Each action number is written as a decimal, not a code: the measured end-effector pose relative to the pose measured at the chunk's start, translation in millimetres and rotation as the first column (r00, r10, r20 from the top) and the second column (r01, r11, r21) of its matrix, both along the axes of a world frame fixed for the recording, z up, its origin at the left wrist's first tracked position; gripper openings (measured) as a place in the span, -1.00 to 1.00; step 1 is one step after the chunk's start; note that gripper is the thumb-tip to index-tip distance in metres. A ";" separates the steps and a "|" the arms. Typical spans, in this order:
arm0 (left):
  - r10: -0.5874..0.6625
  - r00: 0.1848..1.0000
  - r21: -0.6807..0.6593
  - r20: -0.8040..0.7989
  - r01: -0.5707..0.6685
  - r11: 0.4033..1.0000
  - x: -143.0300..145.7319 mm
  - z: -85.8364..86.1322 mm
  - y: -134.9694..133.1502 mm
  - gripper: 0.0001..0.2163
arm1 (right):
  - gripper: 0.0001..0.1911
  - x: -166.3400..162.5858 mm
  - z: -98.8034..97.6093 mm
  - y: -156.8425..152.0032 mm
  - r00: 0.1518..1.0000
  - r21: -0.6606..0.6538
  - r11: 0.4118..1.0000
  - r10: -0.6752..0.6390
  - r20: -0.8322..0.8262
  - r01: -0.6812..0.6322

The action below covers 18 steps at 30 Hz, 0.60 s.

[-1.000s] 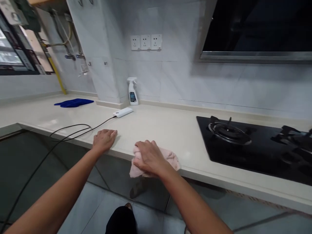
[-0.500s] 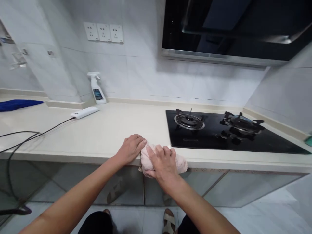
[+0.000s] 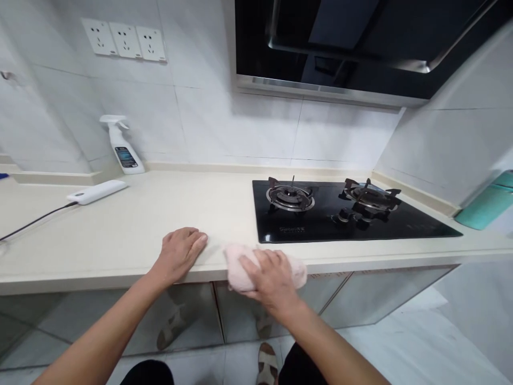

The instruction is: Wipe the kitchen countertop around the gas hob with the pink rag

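Observation:
My right hand (image 3: pixel 269 277) is closed over a pale pink cloth (image 3: pixel 236 262), pressing it on the front edge of the cream countertop (image 3: pixel 168 214). The cloth bulges out on both sides of my fingers. My left hand (image 3: pixel 180 252) lies flat on the counter a little to the left of the cloth, fingers stretched out and holding nothing. Just behind the cloth starts the black gas hob (image 3: pixel 344 214) with two burners.
A white spray bottle (image 3: pixel 122 145) stands against the tiled wall at the back left. A white power strip (image 3: pixel 96 191) with a black cable lies on the counter. A range hood (image 3: pixel 352 48) hangs above the hob. A teal object (image 3: pixel 484 203) sits at the right.
My view has swung right along the counter. My right hand has slid the pink cloth rightward along the front edge toward the hob. My left hand followed along the counter.

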<state>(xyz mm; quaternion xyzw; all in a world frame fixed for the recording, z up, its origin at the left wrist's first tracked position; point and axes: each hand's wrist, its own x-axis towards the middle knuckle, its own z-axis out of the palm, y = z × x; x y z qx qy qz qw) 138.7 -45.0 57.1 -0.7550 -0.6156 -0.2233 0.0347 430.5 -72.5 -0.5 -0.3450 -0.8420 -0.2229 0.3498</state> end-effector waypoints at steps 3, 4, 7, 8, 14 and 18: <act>-0.020 1.000 0.018 -0.008 0.020 1.000 1.5 -0.3 -1.5 -0.52 | -0.02 76.1 -13.1 4.8 0.982 -0.085 0.978 -0.186 0.036 0.188; -0.024 1.000 0.021 -0.005 0.025 0.999 2.0 -0.5 -2.1 -0.52 | -0.02 106.7 -17.5 6.6 0.957 -0.125 0.949 -0.283 0.064 0.289; -0.025 1.000 0.035 0.001 0.025 0.999 4.2 -1.1 -3.7 -0.52 | 0.01 209.9 -26.2 10.2 0.810 -0.173 0.791 -0.569 0.145 0.587; -0.024 1.000 0.039 0.003 0.024 0.999 5.2 -1.2 -4.0 -0.52 | 0.00 244.3 -27.2 10.8 0.751 -0.183 0.728 -0.643 0.151 0.661; -0.023 1.000 0.083 0.010 0.022 0.996 11.1 -1.6 -3.9 -0.53 | -0.38 330.9 -16.7 15.7 0.651 -0.267 0.624 -0.759 0.017 0.735; -0.017 1.000 0.093 -0.004 0.017 0.996 11.5 -2.5 -2.4 -0.52 | -0.56 227.7 -1.8 14.6 0.809 -0.273 0.798 -0.579 -0.099 0.537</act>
